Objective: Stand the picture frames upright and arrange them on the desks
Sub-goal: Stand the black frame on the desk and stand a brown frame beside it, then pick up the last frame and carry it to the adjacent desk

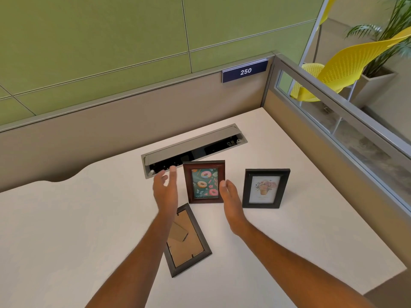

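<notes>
Two of the three picture frames on the white worktop (77, 218) already stand upright. The black rectangular frame with a flower-pot picture (265, 188) stands nearest the right edge of the worktop, facing the person. The reddish-brown wooden frame with a doughnut picture (204, 181) stands just beside it toward the middle, in front of the grey cable hatch (193, 147) that is set into the worktop near its back edge.

The left hand (165, 192) and the right hand (231, 201) are both open, palms turned inward, one at each side of the reddish-brown frame. The left hand clearly does not touch it; the tip of the right hand is at the frame's right border (if it really touches, I cannot tell). Neither hand grips anything.

One frame is left: the dark grey frame with a brown cardboard back (186, 240) lies flat, face down, toward the front edge, partly under the left forearm. Its stand piece is folded against the back.

By my judgement the task is about two thirds done on this worktop; the lying frame must still be opened, raised and placed in line with the others.
</notes>
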{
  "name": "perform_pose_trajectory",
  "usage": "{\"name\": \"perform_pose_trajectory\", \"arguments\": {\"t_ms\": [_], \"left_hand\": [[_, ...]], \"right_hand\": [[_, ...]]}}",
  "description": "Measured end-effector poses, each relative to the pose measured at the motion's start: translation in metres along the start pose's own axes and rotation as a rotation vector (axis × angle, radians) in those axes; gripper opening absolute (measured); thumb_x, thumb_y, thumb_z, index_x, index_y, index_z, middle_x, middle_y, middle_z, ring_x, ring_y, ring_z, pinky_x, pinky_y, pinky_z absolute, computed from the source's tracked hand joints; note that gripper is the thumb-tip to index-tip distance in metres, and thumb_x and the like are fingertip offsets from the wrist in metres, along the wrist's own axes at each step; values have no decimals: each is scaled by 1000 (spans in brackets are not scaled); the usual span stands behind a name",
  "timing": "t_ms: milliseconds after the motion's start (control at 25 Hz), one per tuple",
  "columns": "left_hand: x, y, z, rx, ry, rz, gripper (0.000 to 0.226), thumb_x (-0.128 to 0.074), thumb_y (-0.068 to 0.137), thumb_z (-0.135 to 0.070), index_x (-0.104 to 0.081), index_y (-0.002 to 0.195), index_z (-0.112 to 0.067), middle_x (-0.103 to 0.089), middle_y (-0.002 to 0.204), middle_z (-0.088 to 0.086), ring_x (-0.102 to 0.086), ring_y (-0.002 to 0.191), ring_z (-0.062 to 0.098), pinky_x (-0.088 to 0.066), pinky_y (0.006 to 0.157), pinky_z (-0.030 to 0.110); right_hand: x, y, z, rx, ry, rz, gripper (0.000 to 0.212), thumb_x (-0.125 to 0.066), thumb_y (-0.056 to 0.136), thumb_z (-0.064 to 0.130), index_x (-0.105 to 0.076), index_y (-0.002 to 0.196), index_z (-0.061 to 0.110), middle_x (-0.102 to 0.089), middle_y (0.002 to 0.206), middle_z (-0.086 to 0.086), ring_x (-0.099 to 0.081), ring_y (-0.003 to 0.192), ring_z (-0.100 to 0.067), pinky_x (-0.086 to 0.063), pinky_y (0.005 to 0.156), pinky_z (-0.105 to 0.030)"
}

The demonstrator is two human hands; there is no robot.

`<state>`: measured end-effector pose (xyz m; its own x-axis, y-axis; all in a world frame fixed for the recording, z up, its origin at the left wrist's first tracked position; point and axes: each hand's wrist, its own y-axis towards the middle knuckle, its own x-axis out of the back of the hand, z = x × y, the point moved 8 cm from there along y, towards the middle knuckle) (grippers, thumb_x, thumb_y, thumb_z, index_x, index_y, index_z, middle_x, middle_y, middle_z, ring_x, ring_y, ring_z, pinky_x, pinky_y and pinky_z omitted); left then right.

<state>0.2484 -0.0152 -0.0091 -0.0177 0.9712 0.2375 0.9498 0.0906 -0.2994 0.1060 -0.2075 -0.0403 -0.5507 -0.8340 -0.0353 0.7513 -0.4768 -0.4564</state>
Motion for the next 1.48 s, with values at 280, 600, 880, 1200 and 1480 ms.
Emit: {"name": "perform_pose_trajectory", "arguments": {"t_ms": [280,600,880,1200,1480], "left_hand": [[69,-32,30,8,-72,-277,67,-59,102,-68,-54,154,-25,-59,156,5,-58,140,25,-52,110,45],[111,-93,102,230,73,-249,70,-60,103,-63,-51,155,-17,-56,157,9,-56,141,33,-48,115,54],[111,-139,138,385,254,-108,50,-56,109,-51,-65,142,-14,-67,142,15,-63,128,36,-52,105,51],[110,-149,147,470,34,-65,25,-66,105,-31,-62,83,-20,-64,93,2,-56,84,21,-49,81,40],[122,-151,155,483,-119,-37,22,-69,106,-7,-70,126,-16,-76,124,17,-73,118,37,-64,102,56]], "right_hand": [[-1,-51,-40,71,-223,17,72,-57,103,60,-29,166,37,-28,176,7,-29,160,-18,-32,123,-37],[-19,-76,-71,2,-401,174,95,-50,88,83,-33,165,31,-39,172,3,-40,155,-21,-39,121,-42],[-39,-89,-85,-34,-538,331,94,-49,93,83,-31,166,27,-40,171,-2,-43,154,-27,-43,121,-48],[-37,-97,-75,14,-542,367,86,-54,93,79,-50,152,17,-58,155,-7,-61,126,-21,-52,107,-41],[-20,-94,-74,0,-440,337,35,-53,112,15,-64,145,20,-65,143,1,-60,134,-18,-50,99,-18]]}}
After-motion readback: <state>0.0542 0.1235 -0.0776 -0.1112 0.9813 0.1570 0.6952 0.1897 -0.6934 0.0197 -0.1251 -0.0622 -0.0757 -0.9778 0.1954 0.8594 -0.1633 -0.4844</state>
